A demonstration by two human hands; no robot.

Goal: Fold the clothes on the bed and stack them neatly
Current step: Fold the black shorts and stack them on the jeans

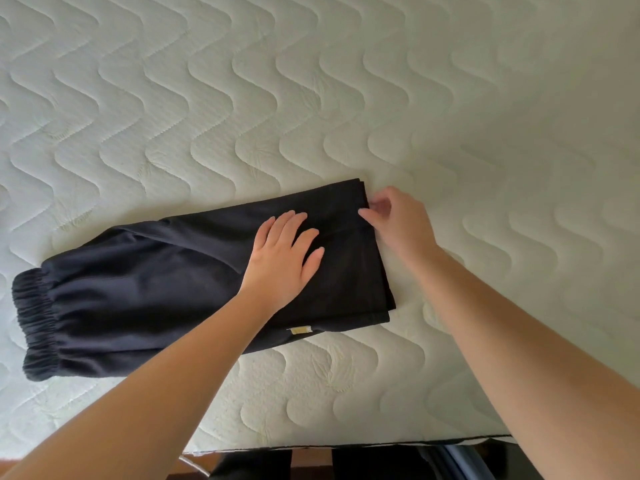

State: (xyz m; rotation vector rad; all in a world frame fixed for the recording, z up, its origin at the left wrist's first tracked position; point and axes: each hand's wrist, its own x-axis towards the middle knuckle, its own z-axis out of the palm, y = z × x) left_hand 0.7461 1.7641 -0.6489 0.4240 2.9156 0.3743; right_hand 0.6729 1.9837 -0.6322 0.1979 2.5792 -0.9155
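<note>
The left hand (284,251) lies flat on the black trousers (166,289), palm down, fingers straight and slightly spread, pressing the cloth near its folded end. The right hand (394,220) sits at the far right corner of the trousers, thumb and fingertips curled onto the edge of the fabric there; whether it truly pinches the cloth or only touches it is hard to tell. The two hands are apart, the right just beyond the left, both bare forearms reaching in from the near edge of the bed (346,98).

The trousers lie folded lengthwise into a long band, set at a slant, on the near part of the bed. The cloth is a soft, matte, dark knit with gentle creases. Its left end finishes in a gathered elastic waistband (34,323), ribbed and puckered. Its right end is a squared fold with layered edges showing. A small pale label (300,329) peeks out at the near edge of the trousers, just below the left wrist.

Under the trousers the bed is a bare mattress, off-white, quilted in repeating wavy stitched lines that puff the surface into soft ridges. Its near edge shows a thin dark seam.
</note>
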